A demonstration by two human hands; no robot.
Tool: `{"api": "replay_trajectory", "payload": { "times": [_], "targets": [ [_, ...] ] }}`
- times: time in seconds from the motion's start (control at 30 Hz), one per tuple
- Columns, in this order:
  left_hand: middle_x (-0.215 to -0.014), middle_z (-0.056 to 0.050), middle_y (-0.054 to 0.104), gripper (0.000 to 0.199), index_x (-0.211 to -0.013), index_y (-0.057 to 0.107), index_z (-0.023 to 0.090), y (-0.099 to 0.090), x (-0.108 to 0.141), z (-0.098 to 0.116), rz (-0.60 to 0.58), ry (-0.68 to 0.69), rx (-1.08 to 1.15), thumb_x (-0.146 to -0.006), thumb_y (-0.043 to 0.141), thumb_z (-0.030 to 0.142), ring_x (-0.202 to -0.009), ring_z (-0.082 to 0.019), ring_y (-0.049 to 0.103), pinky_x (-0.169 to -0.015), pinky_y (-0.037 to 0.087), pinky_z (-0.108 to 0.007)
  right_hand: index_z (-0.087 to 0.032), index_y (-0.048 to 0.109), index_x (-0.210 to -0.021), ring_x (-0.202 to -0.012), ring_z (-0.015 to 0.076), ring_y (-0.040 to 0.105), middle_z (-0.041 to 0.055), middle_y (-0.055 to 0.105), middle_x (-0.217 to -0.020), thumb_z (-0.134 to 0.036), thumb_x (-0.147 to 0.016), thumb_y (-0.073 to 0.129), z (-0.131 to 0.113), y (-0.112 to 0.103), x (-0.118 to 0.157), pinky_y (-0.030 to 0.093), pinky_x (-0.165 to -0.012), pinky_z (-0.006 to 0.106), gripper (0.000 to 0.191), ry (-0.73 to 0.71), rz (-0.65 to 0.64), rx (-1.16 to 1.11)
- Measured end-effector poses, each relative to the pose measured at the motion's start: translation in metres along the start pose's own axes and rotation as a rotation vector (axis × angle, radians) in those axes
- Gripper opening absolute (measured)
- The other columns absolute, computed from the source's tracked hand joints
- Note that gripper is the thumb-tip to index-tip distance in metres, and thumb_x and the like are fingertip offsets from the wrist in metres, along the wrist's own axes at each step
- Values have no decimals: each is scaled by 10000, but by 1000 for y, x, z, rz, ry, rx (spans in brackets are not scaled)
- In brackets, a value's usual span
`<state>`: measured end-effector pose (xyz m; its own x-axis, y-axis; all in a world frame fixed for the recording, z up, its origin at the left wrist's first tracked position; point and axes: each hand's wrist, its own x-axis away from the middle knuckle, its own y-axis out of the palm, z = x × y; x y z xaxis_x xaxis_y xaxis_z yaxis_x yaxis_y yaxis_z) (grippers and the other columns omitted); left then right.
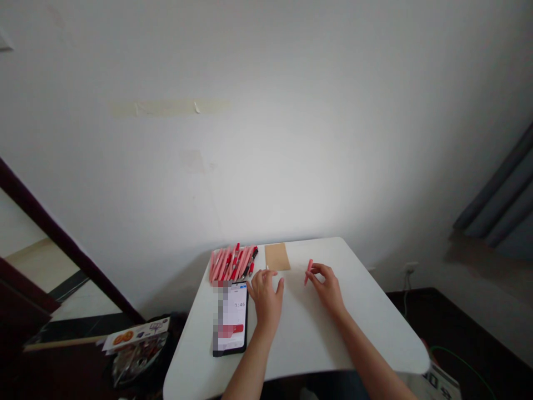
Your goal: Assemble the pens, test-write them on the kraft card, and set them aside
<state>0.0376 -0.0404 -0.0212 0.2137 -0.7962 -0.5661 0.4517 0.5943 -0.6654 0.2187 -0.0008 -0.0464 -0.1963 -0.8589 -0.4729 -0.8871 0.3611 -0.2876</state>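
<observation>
A pink pen [310,265] stands nearly upright, pinched between the thumb and fingers of my right hand [327,285], over the right half of the white table [308,339]. My left hand [265,291] hovers or rests to the left, its thumb apart from the slightly bent fingers. A small white tip shows just beyond those fingers, and I cannot tell what it belongs to. Beyond the left hand lies a tan, paper-like rectangle [277,256]. A pile of pink, red and black pens [231,263] covers the back left corner.
A phone [236,319] with a lit screen lies left of my left forearm. The wall [291,139] rises behind the table. On the floor at left stands a dark bag [139,361] of odds and ends with a box on top. A grey curtain [499,208] hangs at right.
</observation>
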Motion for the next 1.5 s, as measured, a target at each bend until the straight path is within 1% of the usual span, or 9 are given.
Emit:
{"api": "replay_trajectory", "payload": {
  "times": [0.17, 0.37, 0.47, 0.57, 0.67, 0.8, 0.93, 1.13, 1.5],
  "targets": [
    [-1100, -65, 606, 167, -977, 622, 233, 0, -1, 0, -4, -3, -13, -827, 559, 271, -1116, -243, 523, -1023, 320, -525, -205, 651, -943, -891, 230, 593, 78, 679, -904, -501, -803, 609, -2, -1, 1, 451, -855, 403, 330, -41, 8, 11],
    [-1107, -75, 601, 192, -999, 628, 225, -2, -1, 0, -1, -2, -100, -825, 553, 253, -1117, -260, 512, -1028, 312, -558, -252, 665, -962, -977, 219, 547, 55, 678, -954, -385, -869, 564, -6, -3, 2, 427, -901, 398, 192, -248, -30, 170],
    [-1110, -86, 590, 224, -1020, 635, 212, -3, -1, -1, 6, 36, -162, -807, 568, 222, -1123, -265, 499, -1038, 309, -548, -285, 670, -1001, -1019, 227, 517, 47, 665, -1003, -308, -880, 548, -10, -2, 4, 380, -962, 444, 173, -323, -67, 323],
    [-1118, -90, 574, 236, -1020, 644, 211, -4, -1, -3, 23, 38, -208, -792, 583, 220, -1134, -273, 482, -1040, 307, -545, -317, 673, -1015, -1073, 238, 486, 37, 647, -1037, -224, -868, 544, -12, -1, 7, 283, -1043, 524, 217, -352, -112, 462],
    [-1128, -90, 560, 223, -999, 655, 213, -5, -2, -6, 29, 18, -245, -786, 591, 227, -1145, -277, 467, -1041, 306, -544, -349, 678, -1020, -1112, 249, 458, 25, 639, -1052, -174, -845, 551, -13, 0, 8, 225, -1071, 561, 278, -341, -150, 557],
    [-1135, -87, 546, 201, -974, 667, 222, -6, -2, -7, 30, -7, -284, -792, 584, 242, -1148, -273, 455, -1049, 297, -551, -365, 702, -1002, -1099, 261, 459, 39, 642, -1039, -191, -849, 541, -10, 0, 8, 268, -1039, 550, 283, -279, -164, 604],
    [-1137, -86, 538, 193, -963, 671, 228, -7, -2, -7, 24, -20, -321, -798, 573, 255, -1147, -271, 452, -1057, 286, -567, -369, 718, -1003, -1072, 276, 465, 53, 646, -1046, -240, -859, 523, -4, 0, 6, 340, -971, 522, 274, -207, -185, 565],
    [-1151, -96, 541, 216, -977, 681, 231, -8, -1, -5, 12, -25, -343, -797, 568, 267, -1154, -281, 447, -1053, 292, -573, -374, 727, -997, -1083, 282, 466, 50, 645, -1068, -240, -836, 534, 1, 1, 5, 353, -953, 507, 285, -158, -217, 501],
    [-1180, -106, 553, 280, -1050, 687, 231, -5, 0, -7, -26, -19, -357, -806, 556, 270, -1177, -285, 437, -1066, 276, -583, -330, 718, -1034, -1086, 273, 472, 49, 640, -1109, -227, -811, 538, 5, 0, 4, 399, -931, 464, 304, -117, -156, 383]
  ]
}}
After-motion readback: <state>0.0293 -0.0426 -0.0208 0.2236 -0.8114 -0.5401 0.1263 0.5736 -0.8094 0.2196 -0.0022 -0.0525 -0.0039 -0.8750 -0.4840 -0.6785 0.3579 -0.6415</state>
